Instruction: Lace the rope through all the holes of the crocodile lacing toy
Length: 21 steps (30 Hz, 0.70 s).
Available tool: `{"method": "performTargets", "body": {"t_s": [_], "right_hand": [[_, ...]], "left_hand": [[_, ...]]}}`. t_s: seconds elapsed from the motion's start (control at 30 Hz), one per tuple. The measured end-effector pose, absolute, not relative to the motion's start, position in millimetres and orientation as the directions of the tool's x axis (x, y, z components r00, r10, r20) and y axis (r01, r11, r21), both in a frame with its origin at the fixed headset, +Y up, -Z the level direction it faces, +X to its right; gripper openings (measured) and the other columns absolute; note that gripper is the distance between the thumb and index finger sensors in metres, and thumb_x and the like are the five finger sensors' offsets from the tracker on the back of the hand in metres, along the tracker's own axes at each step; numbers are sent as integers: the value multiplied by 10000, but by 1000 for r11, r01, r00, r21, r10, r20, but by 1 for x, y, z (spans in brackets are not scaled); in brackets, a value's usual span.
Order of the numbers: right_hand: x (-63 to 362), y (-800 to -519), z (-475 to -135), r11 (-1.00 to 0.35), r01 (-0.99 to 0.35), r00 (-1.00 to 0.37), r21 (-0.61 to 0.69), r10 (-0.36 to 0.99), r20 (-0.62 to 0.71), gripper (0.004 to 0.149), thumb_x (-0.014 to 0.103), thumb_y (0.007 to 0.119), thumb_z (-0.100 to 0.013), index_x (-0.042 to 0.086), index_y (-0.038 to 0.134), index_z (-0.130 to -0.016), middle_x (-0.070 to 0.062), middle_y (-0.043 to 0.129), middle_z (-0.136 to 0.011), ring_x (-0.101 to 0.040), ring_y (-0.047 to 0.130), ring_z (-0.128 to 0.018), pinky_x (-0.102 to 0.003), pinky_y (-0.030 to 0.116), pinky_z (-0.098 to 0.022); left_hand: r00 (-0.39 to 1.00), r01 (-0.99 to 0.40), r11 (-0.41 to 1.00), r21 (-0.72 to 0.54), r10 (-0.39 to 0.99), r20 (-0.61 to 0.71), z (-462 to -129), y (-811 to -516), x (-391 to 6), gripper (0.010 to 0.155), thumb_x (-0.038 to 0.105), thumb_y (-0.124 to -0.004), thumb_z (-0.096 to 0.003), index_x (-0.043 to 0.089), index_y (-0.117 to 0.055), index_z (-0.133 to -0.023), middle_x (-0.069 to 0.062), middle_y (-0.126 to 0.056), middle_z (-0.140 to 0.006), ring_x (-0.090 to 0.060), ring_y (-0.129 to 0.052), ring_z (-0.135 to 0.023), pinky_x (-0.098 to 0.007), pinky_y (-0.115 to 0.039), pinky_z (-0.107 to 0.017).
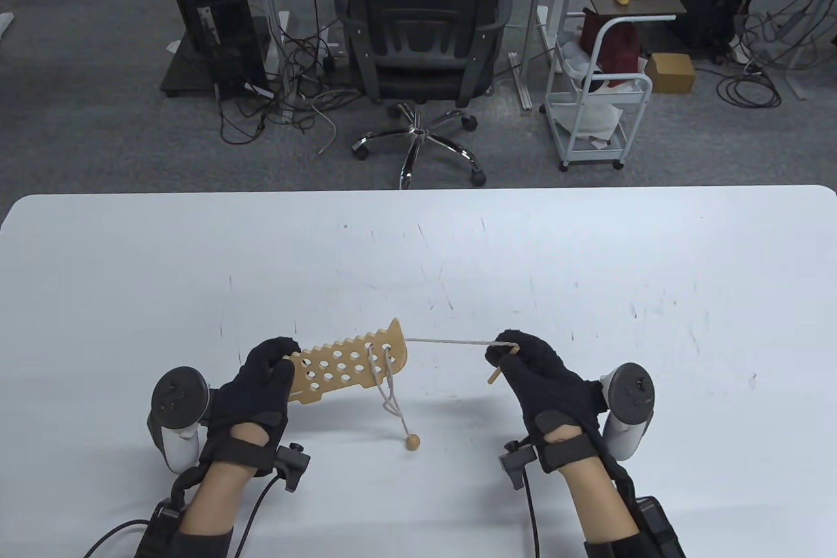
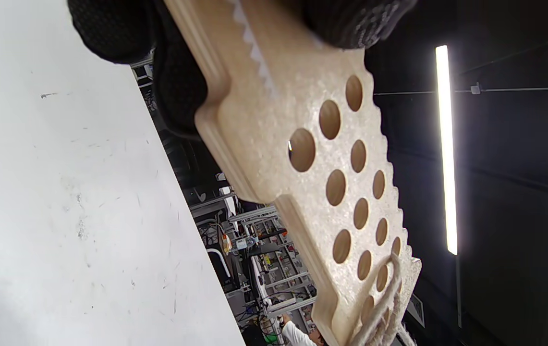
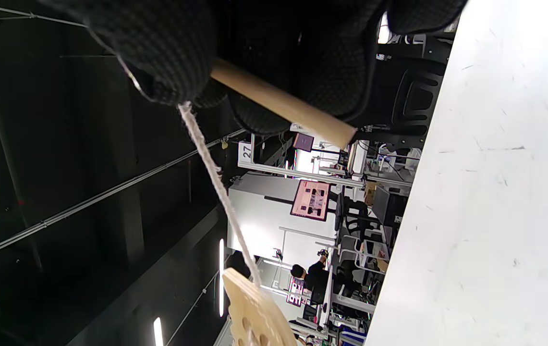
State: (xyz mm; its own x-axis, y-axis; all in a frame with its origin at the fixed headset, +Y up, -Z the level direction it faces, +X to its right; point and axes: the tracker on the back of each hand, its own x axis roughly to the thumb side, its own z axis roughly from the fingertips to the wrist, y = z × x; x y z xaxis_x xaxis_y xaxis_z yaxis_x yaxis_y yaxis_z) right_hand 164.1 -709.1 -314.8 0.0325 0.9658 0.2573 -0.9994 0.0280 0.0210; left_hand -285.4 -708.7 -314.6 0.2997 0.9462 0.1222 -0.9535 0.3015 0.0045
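Observation:
The wooden crocodile lacing board (image 1: pixel 350 365), full of round holes, is held above the white table (image 1: pixel 588 257) by my left hand (image 1: pixel 265 381), which grips its left end. The cream rope (image 1: pixel 448 342) is laced through holes at the board's right end and runs taut to my right hand (image 1: pixel 523 365). That hand pinches the wooden needle stick (image 1: pixel 495 374) at the rope's end. The rope's other end hangs down to a wooden bead (image 1: pixel 412 442) on the table. The board (image 2: pixel 331 182) and the stick (image 3: pixel 283 103) show close in the wrist views.
The table's far edge (image 1: pixel 418 191) runs across the middle of the table view. Beyond it stand a black office chair (image 1: pixel 422 28) and a white trolley (image 1: pixel 598 93). The hands work near the front of the table.

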Motion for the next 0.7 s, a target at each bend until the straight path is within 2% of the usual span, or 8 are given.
{"method": "performTargets", "body": {"t_s": [0.7], "right_hand": [[186,-700,-314,107,-994,93,-36,956,279,421,306,822,-486,229,768,-897,-100,890,-855,-387,848,-769,-643,528,-647]], "left_hand": [[283,-958,278,69,956,77,-318,-712,-303,516,377,-706,-429,276,-692,-936,-9,-879,-784,-235,-978,-611,-520,-692,-672]]}}
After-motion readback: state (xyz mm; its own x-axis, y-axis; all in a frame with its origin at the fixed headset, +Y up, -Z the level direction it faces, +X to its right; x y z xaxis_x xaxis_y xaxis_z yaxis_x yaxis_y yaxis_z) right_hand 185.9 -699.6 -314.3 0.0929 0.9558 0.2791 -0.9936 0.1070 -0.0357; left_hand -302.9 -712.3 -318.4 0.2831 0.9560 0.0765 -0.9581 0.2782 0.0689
